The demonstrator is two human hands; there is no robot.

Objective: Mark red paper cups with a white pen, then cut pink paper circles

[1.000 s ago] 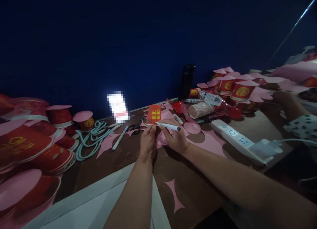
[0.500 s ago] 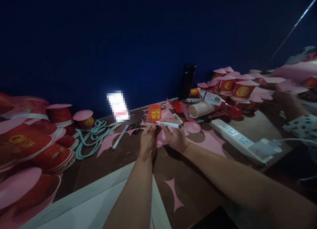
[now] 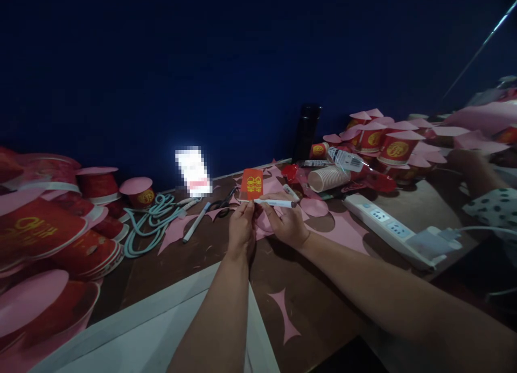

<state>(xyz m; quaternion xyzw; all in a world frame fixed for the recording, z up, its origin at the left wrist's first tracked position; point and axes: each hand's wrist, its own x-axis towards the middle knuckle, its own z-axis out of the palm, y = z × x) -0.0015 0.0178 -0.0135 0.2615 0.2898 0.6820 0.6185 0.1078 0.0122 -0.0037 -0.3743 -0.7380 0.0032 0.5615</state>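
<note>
My left hand pinches the near edge of a red paper cup with yellow double-happiness characters on its side. The cup's pale rim faces me, and my fingers cover part of it. In my right hand is a white marker-like pen, held almost level, its tip at the cup's edge beside my left fingertips. Whether the tip touches the cup I cannot tell. Under both hands lie pink paper offcuts with round cut-outs, and a pink paper disc is just right of the pen.
Red cups topped with pink discs crowd the left and right. Around the middle are a coiled cable, another pen, a lit phone, black flask, stacked cups and power strip. Another person's arm is at right.
The cup has turned slightly, so its yellow characters sit a little differently. My hands and the pen stay nearly in place, and the view has shifted very slightly.
</note>
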